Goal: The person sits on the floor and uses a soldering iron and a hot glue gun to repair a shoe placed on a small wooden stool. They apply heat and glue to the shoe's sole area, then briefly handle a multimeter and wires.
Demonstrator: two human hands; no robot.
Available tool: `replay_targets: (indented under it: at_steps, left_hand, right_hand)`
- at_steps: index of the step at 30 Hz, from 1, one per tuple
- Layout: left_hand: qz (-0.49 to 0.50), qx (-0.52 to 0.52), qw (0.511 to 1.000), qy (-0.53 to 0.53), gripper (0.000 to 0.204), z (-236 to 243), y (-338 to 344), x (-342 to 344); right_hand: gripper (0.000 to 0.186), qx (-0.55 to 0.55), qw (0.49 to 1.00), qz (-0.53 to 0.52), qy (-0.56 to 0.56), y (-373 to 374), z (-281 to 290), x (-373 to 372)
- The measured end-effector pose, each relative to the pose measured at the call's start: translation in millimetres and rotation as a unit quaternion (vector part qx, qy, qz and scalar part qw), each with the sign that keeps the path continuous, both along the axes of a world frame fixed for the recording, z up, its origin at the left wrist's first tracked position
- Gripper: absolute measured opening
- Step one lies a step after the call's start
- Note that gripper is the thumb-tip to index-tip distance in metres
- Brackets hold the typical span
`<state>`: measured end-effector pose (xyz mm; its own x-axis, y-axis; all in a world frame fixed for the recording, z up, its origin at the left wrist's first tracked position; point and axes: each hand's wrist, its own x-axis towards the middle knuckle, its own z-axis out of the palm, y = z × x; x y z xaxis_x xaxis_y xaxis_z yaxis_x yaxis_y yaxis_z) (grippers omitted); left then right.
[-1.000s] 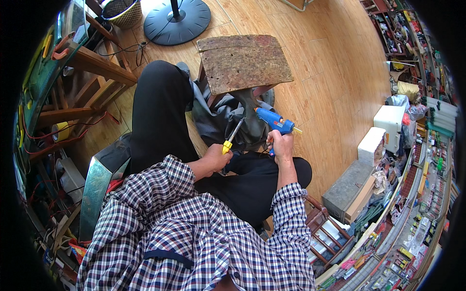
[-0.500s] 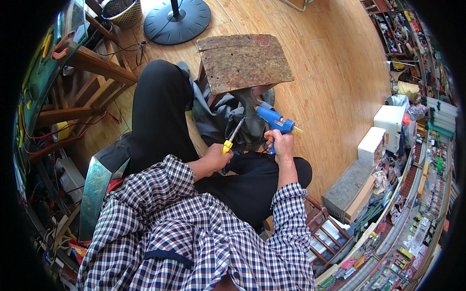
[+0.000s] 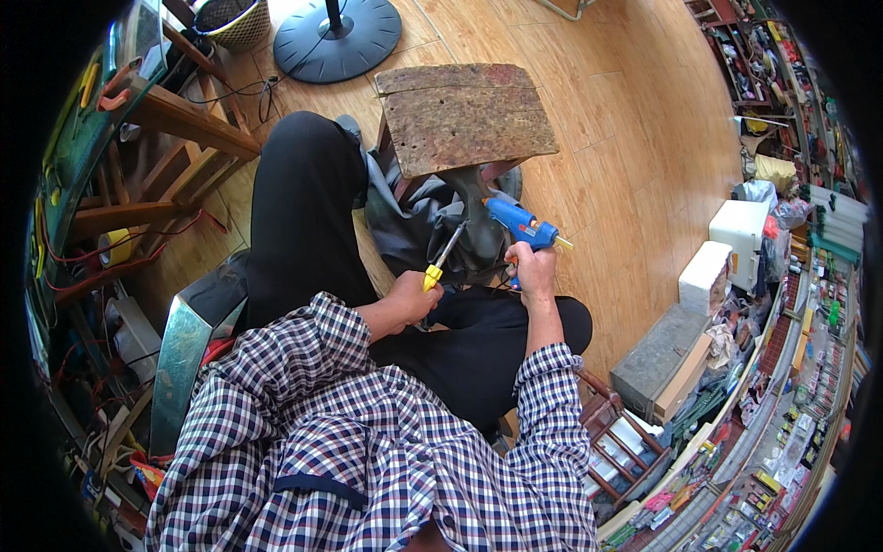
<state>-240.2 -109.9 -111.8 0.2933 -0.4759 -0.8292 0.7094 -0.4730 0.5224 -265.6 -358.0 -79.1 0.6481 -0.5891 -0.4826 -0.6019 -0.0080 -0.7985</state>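
Head: right fingers (image 3: 519, 253) around glue gun (image 3: 521, 222).

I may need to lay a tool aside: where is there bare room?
The worn stool has a bare top, beyond the glue gun. Floor lies open between the stool and the white boxes. It is crowded below the stool, with grey cloth and the yellow-handled tool, and among the small goods at far right.

Left hand (image 3: 410, 300) just left of frame centre, fingers curled into a firm grip; left forearm (image 3: 375, 320) slanting up from lower left. Right hand (image 3: 534, 270), right of centre, clenched, slightly higher. From here, left knee (image 3: 309, 152) raised, upper left.
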Motion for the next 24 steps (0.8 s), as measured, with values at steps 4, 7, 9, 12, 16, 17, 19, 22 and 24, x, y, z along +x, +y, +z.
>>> replay_targets:
  at_steps: [4, 7, 9, 12, 16, 17, 19, 22, 24]
  left_hand:
    - [-0.005, 0.004, 1.0, -0.009, 0.013, 2.8, -0.5, 1.3]
    - [-0.007, 0.004, 1.0, -0.008, 0.014, 3.0, -0.2, 1.7]
    - [-0.009, 0.004, 1.0, -0.007, 0.014, 3.9, 0.0, 2.0]
    - [-0.011, 0.004, 1.0, -0.007, 0.014, 4.5, -0.2, 2.2]
    - [-0.009, 0.0, 1.0, -0.01, 0.013, 3.8, 0.1, 1.9]
    - [-0.008, 0.001, 1.0, -0.011, 0.013, 3.9, -0.1, 1.9]
    - [-0.007, 0.002, 1.0, -0.012, 0.013, 4.6, -0.3, 2.1]
    - [-0.005, 0.006, 1.0, -0.01, 0.013, 6.4, -0.2, 3.0]
    - [-0.003, 0.009, 1.0, -0.007, 0.013, 8.5, -0.2, 4.1]
  right_hand:
    - [0.013, 0.002, 1.0, -0.003, 0.009, -1.8, -1.9, -0.5]
    - [0.015, 0.0, 1.0, 0.002, 0.028, -3.8, -1.4, -1.0]
    - [0.015, 0.0, 1.0, 0.002, 0.029, -4.4, -2.9, -1.6]
    - [0.015, 0.002, 1.0, -0.004, 0.016, -5.0, -6.9, -2.5]
    - [0.015, 0.012, 1.0, -0.003, 0.015, -4.9, -6.1, -1.4]
    - [0.014, 0.012, 1.0, -0.004, 0.013, -4.9, -6.3, -0.9]
    - [0.009, 0.011, 1.0, -0.007, 0.009, -1.5, -4.5, 2.0]
    - [0.007, 0.005, 1.0, -0.001, 0.004, 0.3, -3.6, 6.4]
    - [0.008, 0.001, 1.0, 0.002, 0.004, 1.2, -3.0, 7.8]
